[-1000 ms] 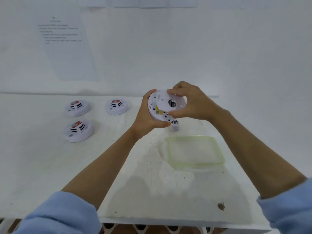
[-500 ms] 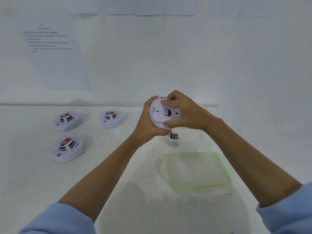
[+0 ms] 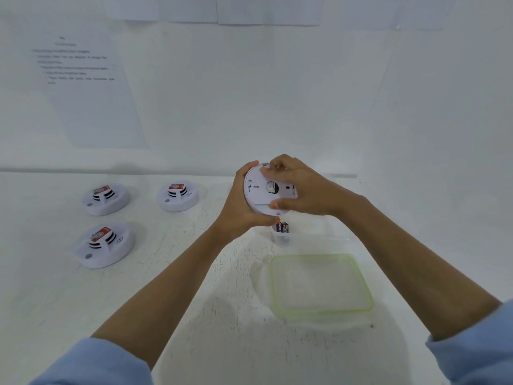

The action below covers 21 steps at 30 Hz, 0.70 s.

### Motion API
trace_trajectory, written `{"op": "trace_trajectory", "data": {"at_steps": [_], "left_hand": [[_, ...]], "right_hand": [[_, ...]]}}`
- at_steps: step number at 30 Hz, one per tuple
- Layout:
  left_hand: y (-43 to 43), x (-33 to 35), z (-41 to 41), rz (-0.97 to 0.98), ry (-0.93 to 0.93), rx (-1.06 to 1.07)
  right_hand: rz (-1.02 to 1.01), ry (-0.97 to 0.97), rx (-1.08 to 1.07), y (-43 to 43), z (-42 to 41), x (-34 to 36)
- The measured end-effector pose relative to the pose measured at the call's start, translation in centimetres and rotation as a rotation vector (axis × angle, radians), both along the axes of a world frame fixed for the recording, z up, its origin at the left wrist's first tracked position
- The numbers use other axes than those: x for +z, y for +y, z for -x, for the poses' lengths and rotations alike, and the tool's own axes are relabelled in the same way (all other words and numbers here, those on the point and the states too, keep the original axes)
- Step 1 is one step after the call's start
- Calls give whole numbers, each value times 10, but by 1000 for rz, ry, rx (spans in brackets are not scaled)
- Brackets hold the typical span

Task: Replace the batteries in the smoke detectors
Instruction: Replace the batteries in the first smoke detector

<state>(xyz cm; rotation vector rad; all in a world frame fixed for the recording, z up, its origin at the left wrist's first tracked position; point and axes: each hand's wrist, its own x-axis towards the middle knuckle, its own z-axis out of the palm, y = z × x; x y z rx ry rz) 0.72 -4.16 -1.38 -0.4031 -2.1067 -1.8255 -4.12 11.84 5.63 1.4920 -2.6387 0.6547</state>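
A round white smoke detector (image 3: 259, 194) is held in the air above the table, its flat back plate facing me. My left hand (image 3: 240, 202) grips its body from the left and from behind. My right hand (image 3: 297, 190) grips the back plate, fingers curled over its top edge and thumb at its lower edge. Below the hands, batteries (image 3: 281, 227) with dark labels stand in a small clear container (image 3: 305, 234).
Three more white smoke detectors (image 3: 105, 198) (image 3: 177, 196) (image 3: 104, 244) lie on the white table at the left. A clear lid with a green rim (image 3: 319, 284) lies at the front right. Printed sheets (image 3: 86, 87) hang on the white wall behind.
The back plate has gone from tilted off the detector, with labels showing inside, to flat against its body. The camera view has tilted up slightly.
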Motion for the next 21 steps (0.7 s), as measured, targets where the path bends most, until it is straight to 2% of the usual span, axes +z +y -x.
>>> {"op": "trace_trajectory", "data": {"at_steps": [7,21], "left_hand": [[-1,4,0,29,20,17],[5,3,-1,-33,29,42]], "right_hand": [[135,22,-8,2,0,-5],[157,-19,-42,-2,2,-19]]}}
